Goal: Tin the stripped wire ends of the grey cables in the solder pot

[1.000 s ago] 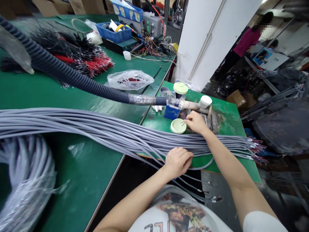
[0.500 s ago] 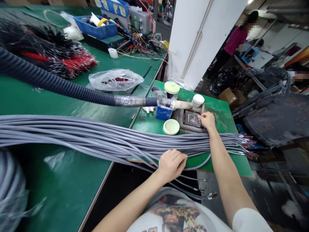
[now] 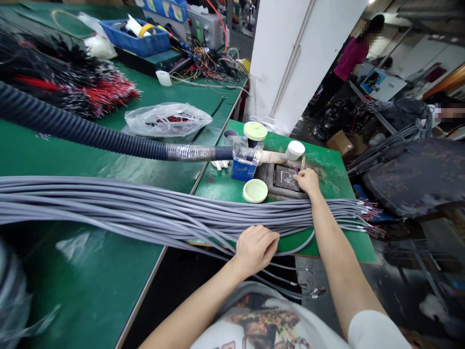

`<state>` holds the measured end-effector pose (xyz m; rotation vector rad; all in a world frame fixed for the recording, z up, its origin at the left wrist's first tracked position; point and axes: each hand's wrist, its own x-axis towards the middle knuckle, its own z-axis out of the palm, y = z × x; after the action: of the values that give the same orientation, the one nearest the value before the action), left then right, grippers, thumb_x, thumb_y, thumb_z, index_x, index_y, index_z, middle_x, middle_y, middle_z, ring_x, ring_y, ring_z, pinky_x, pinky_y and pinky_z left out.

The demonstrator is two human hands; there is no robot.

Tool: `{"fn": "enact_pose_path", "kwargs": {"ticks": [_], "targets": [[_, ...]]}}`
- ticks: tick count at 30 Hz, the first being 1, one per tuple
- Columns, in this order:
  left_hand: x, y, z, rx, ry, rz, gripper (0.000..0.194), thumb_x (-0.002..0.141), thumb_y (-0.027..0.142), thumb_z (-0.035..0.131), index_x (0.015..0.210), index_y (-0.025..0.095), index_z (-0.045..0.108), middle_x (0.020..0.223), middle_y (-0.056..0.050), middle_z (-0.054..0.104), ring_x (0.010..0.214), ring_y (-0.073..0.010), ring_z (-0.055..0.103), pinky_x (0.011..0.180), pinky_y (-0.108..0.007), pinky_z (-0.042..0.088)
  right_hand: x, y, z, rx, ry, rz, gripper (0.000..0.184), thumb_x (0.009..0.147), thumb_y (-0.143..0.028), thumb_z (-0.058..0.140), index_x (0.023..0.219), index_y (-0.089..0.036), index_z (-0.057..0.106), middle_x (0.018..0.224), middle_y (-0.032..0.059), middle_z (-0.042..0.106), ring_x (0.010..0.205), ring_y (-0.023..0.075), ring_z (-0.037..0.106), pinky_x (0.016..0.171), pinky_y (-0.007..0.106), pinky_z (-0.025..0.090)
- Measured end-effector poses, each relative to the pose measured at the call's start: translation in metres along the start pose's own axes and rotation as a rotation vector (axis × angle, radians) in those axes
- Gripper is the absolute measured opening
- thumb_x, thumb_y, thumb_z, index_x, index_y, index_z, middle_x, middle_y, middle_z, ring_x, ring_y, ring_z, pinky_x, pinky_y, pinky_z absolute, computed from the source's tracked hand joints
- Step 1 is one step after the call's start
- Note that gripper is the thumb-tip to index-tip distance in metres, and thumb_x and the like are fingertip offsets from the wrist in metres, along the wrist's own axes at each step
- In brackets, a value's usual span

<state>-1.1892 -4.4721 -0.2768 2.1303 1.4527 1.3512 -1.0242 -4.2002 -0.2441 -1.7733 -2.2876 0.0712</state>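
My right hand (image 3: 308, 182) is closed in a pinch on the thin coloured wires (image 3: 297, 170) at a cable's end. It holds them at the right side of a dark square pot with a silvery surface (image 3: 286, 179), which looks like a solder pot. A thick bundle of grey cables (image 3: 145, 198) lies across both tables, passing under my right forearm. My left hand (image 3: 256, 247) rests curled at the bundle's near edge. Its fingers hide whatever is in them; a single grey cable (image 3: 303, 247) curves out beside it.
A ribbed dark hose (image 3: 90, 135) ends in a pale nozzle beside the pot, propped on a blue box (image 3: 242, 169). A pale green lid (image 3: 255, 190), a lidded jar (image 3: 255, 131) and a white cup (image 3: 295, 150) stand around. Another person (image 3: 350, 58) stands at the back right.
The whole view has shifted slightly, so things appear a little further left. My right hand keeps its pinch on the wires by the pot, and my left hand stays at the bundle.
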Motion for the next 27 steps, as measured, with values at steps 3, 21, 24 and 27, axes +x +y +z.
{"fn": "enact_pose_path", "kwargs": {"ticks": [3, 21, 24, 27], "targets": [[0.002, 0.002, -0.001, 0.007, 0.040, 0.020, 0.015, 0.085, 0.015, 0.054, 0.094, 0.020, 0.063, 0.079, -0.004, 0.070, 0.070, -0.0156, 0.058, 0.063, -0.029, 0.035, 0.000, 0.000, 0.001, 0.009, -0.001, 0.008, 0.023, 0.073, -0.033, 0.060, 0.057, -0.017, 0.065, 0.074, 0.0060, 0.059, 0.070, 0.0174, 0.052, 0.065, 0.028, 0.035], [0.002, 0.000, 0.004, 0.047, 0.098, 0.058, 0.012, 0.084, 0.014, 0.055, 0.092, 0.018, 0.062, 0.077, -0.003, 0.069, 0.069, -0.0143, 0.057, 0.063, -0.029, 0.035, -0.035, -0.010, -0.037, 0.575, 0.004, -0.097, 0.036, 0.074, -0.044, 0.062, 0.054, -0.018, 0.047, 0.062, -0.0027, 0.045, 0.051, 0.0092, 0.042, 0.050, 0.025, 0.034], [0.002, 0.000, 0.005, 0.059, 0.093, 0.058, 0.011, 0.084, 0.014, 0.055, 0.092, 0.018, 0.062, 0.076, -0.002, 0.068, 0.068, -0.0145, 0.057, 0.062, -0.029, 0.035, -0.059, -0.017, -0.052, 0.821, -0.061, -0.093, 0.041, 0.074, -0.044, 0.066, 0.053, -0.018, 0.042, 0.064, -0.0036, 0.041, 0.046, 0.0063, 0.037, 0.041, 0.024, 0.029], [0.002, 0.000, 0.005, 0.072, 0.091, 0.060, 0.011, 0.084, 0.014, 0.055, 0.090, 0.018, 0.062, 0.074, -0.002, 0.067, 0.067, -0.0142, 0.055, 0.062, -0.028, 0.035, -0.075, -0.023, -0.063, 1.057, -0.120, -0.085, 0.040, 0.072, -0.037, 0.072, 0.051, -0.016, 0.044, 0.066, -0.0034, 0.042, 0.046, 0.0049, 0.035, 0.040, 0.023, 0.024]]}}
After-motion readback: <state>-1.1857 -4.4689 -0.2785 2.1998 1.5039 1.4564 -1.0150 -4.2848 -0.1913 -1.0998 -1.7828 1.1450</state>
